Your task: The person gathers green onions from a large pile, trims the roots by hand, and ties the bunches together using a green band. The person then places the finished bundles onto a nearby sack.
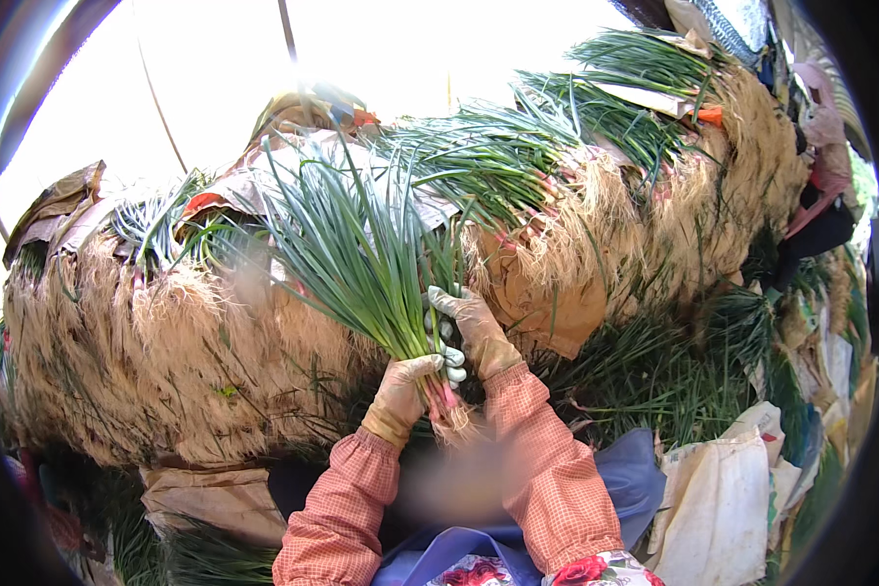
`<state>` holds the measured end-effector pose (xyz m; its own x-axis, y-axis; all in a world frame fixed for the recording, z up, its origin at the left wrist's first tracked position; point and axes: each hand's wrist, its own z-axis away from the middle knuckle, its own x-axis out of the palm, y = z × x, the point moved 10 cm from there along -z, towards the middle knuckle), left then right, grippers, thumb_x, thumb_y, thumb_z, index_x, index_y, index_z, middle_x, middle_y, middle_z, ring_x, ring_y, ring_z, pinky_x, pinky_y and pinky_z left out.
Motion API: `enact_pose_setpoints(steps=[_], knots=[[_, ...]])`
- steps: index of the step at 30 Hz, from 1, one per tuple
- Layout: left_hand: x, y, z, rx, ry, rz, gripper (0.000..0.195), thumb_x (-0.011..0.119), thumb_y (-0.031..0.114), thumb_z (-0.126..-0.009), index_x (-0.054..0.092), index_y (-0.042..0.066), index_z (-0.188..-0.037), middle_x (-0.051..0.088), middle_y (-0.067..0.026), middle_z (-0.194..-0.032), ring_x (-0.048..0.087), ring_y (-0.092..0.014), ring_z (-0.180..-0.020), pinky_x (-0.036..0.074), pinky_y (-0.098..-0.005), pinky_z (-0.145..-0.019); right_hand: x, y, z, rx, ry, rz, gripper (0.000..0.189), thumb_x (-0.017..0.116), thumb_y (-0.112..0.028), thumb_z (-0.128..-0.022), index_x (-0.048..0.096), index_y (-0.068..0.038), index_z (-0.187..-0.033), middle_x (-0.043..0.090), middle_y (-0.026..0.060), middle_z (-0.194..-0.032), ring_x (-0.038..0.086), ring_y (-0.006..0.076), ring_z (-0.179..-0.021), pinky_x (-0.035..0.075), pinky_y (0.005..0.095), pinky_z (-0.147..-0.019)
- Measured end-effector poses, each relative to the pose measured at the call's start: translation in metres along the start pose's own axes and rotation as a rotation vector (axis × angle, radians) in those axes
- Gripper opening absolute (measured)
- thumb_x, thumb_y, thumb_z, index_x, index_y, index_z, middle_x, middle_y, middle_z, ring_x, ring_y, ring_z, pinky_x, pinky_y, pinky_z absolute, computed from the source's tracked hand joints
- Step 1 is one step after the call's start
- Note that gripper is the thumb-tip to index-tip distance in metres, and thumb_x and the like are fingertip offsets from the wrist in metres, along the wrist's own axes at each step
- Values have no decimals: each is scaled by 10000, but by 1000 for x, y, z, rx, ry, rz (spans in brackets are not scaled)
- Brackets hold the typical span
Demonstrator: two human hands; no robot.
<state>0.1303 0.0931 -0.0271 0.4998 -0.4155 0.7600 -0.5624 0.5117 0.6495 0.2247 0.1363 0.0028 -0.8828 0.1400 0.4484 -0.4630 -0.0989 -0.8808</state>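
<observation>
A bunch of scallions (366, 271) rises from my left hand (401, 392), its long green leaves fanning up and to the left. My left hand is wrapped around the lower stalks; the pinkish stem ends and pale roots (454, 421) stick out below it. Against the bunch's right side, my right hand (480, 329) has curled fingers. Some green leaves show just beyond its fingertips, and whether it grips them is hard to tell. Both hands wear thin, soiled, whitish gloves, with orange checked sleeves (557, 469) above.
A long stack of scallions (168, 359), roots outward, runs across in front of me. More scallions (498, 161) lie on top, some over paper sheets (549, 293). Loose leaves (659, 381) lie low at right, beside white sacks (718, 498). A brown sack (212, 502) is at lower left.
</observation>
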Motion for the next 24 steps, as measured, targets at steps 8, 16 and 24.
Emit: enact_pose_setpoints(steps=[8,16,24], knots=[[-6,-2,-13,106,58,-11,253,616,88,-832,568,-24,-1054,660,-142,-890,667,-253,-735,595,-390,-615,2,-12,29,-294,-147,-590,454,488,-316,-1002,508,48,-1274,314,-38,-565,415,95,-531,332,249,-413],[5,5,-9,33,187,-121,260,579,90,-880,557,-8,-1120,682,-181,-922,681,-284,-712,585,-390,-624,-21,-36,39,-97,-240,374,419,532,-334,-978,548,19,-1203,577,-5,-704,499,85,-521,397,224,-505],[12,16,-2,-102,86,-107,162,606,135,-909,609,22,-1024,637,-73,-765,642,-204,-624,558,-331,-525,-64,-37,17,-307,280,1369,257,577,-309,-902,617,-75,-1000,669,179,-811,654,373,-801,500,469,-700]])
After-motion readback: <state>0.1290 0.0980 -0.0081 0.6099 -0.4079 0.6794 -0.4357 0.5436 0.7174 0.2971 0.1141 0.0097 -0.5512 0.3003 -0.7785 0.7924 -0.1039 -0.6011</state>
